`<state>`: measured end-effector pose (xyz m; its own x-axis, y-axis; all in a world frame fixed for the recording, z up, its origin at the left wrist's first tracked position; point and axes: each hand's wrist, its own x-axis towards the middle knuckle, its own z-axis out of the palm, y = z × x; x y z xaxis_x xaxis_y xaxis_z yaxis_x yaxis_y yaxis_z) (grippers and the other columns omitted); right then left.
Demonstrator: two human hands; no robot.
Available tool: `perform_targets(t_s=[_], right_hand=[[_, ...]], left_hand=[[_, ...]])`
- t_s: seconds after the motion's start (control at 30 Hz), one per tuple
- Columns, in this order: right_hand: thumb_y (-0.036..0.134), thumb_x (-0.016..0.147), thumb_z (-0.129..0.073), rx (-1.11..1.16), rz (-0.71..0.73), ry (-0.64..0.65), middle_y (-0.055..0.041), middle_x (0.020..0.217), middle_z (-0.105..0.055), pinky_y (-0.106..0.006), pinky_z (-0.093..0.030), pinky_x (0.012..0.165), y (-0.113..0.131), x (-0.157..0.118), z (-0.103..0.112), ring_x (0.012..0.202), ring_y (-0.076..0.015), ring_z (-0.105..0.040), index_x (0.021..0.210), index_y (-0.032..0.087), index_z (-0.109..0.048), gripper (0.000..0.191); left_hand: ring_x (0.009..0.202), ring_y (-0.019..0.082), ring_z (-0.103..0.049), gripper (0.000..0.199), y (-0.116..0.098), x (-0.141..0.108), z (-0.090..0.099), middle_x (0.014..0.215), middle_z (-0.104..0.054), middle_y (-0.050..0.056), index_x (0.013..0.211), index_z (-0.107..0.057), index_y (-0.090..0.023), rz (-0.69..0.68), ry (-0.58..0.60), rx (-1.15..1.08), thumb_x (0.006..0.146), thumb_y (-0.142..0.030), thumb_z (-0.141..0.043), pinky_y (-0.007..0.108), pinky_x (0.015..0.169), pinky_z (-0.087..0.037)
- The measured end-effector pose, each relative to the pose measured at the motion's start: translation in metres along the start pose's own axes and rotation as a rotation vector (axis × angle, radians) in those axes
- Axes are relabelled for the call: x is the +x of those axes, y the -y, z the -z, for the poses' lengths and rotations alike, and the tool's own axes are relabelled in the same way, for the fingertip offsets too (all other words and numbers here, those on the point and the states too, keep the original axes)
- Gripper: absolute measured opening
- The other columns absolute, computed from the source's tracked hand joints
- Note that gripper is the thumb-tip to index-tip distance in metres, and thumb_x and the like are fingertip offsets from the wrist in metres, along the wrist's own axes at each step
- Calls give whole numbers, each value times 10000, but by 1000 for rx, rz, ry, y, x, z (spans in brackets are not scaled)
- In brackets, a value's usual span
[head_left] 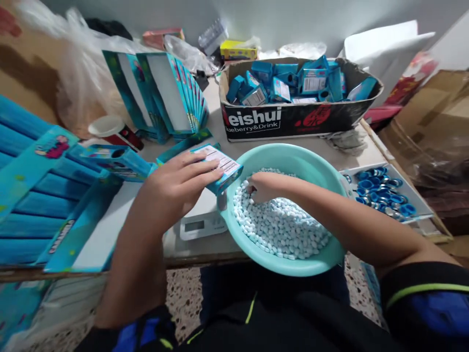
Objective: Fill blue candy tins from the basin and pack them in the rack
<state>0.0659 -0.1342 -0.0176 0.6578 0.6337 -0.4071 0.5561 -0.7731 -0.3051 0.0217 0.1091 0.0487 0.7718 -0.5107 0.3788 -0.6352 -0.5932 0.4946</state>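
Observation:
My left hand (183, 178) is closed around a small blue printed carton (226, 168), tilted toward the left rim of a turquoise basin (289, 155). Inside the basin lies a heap of small pale blue and white candies (282, 230). My right hand (266, 187) dips into the candies at the basin's left side, its fingers curled; what they hold, if anything, is hidden. A white digital scale (201, 226) stands partly under the basin's left edge.
A black box (289, 119) full of small blue cartons (313, 80) stands behind the basin. To the right, a white tray (421, 203) holds blue caps (384, 193). Blue display boxes (164, 88) and a paper cup (113, 129) stand left.

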Motion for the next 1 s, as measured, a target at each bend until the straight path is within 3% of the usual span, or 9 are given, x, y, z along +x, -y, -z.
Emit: perform_targets(t_s=[0.17, 0.37, 0.63, 0.77, 0.9, 1.0], right_hand=[[269, 815, -694, 47, -22, 22, -63, 1012, -769, -274, -360, 635, -2, -4, 3, 850, -204, -631, 1078, 181, -780, 290], [256, 856, -686, 50, -15, 83, -89, 1077, -770, -298, -405, 684, 2, -7, 11, 911, -239, -670, 1127, 185, -776, 294], [191, 864, -644, 31, 2, 103, -142, 1098, -768, -328, -464, 761, 8, -11, 16, 960, -291, -705, 1154, 145, -789, 327], [170, 880, -631, -14, -12, 149, -157, 1135, -762, -314, -446, 720, 10, -14, 20, 974, -300, -705, 1145, 110, -766, 304], [183, 891, -617, -29, 1, 150, -155, 1163, -755, -314, -448, 719, 11, -14, 20, 988, -293, -700, 1175, 114, -747, 320], [197, 893, -605, -25, -6, 159, -139, 1097, -766, -310, -423, 678, 10, -14, 20, 918, -271, -696, 1132, 130, -757, 291]], left_hand=[[1251, 292, -683, 451, 11, 3, -5, 1323, -725, -30, 1280, -713, -398, -109, -18, 168, 877, -247, -577, 607, 1110, -526], [1278, 316, -661, 299, 27, -2, -19, 1201, -773, -39, 1110, -776, -424, -29, -15, 107, 869, -279, -674, 642, 1154, -477], [1345, 312, -615, 349, 27, -8, -25, 1244, -754, -60, 1180, -731, -475, -65, 16, 290, 916, -255, -668, 642, 1166, -460], [1300, 306, -652, 421, 25, -7, -25, 1278, -744, -63, 1254, -697, -481, -199, 20, 412, 939, -206, -654, 596, 1088, -542], [1281, 281, -668, 501, 19, -8, -22, 1290, -746, -42, 1299, -680, -390, -522, -151, 578, 883, -113, -725, 481, 1074, -561], [1282, 287, -664, 533, 14, -10, -22, 1320, -735, -5, 1324, -665, -334, -480, -121, 637, 867, -68, -734, 469, 1090, -545]])
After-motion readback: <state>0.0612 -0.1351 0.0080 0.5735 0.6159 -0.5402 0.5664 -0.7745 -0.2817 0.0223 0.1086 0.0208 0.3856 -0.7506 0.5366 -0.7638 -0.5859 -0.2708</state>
